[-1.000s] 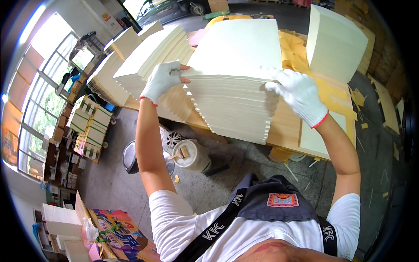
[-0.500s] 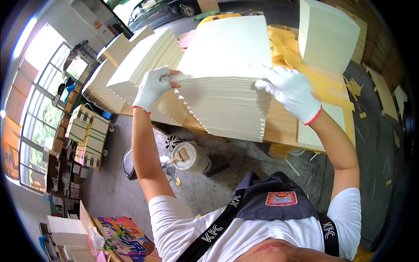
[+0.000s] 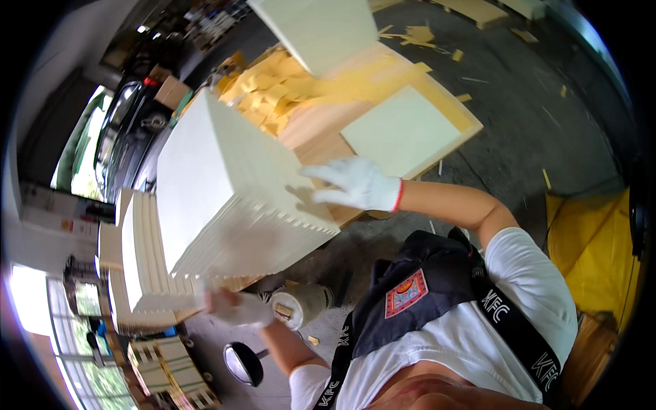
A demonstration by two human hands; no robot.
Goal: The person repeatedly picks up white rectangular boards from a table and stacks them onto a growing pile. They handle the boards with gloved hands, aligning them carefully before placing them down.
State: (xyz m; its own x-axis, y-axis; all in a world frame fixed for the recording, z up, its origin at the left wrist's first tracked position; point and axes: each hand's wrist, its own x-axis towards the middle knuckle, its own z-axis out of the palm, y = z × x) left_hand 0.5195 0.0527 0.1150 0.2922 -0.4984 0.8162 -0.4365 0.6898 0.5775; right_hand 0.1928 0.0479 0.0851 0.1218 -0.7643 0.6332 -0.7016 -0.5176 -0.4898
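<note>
A tall stack of white sheets [image 3: 195, 181] with notched edges stands on the wooden table [image 3: 318, 140]. Close to the right side of this stack is my right hand [image 3: 357, 184], in a white knit glove with a red cuff. Its fingers are stretched out and apart, holding nothing, and its shadow falls on the sheets; whether the fingertips touch them I cannot tell. My left hand [image 3: 239, 307], gloved too with bare fingertips, is near the lower left edge of the stack. Motion smears its fingers, so its grip does not show.
More white stacks [image 3: 154, 256] stand to the left. Crumpled yellow paper strips [image 3: 263, 85] lie behind the stack, with another upright white stack [image 3: 324, 31] beyond. A white sheet [image 3: 403, 130] lies on the table's right. Below stands a bucket [image 3: 307, 301] with a brush [image 3: 281, 311] on it.
My view has turned to the right, so the stack appears further left and tilted. Both hands have left its front top edge; the right is beside its side, the left lower down.
</note>
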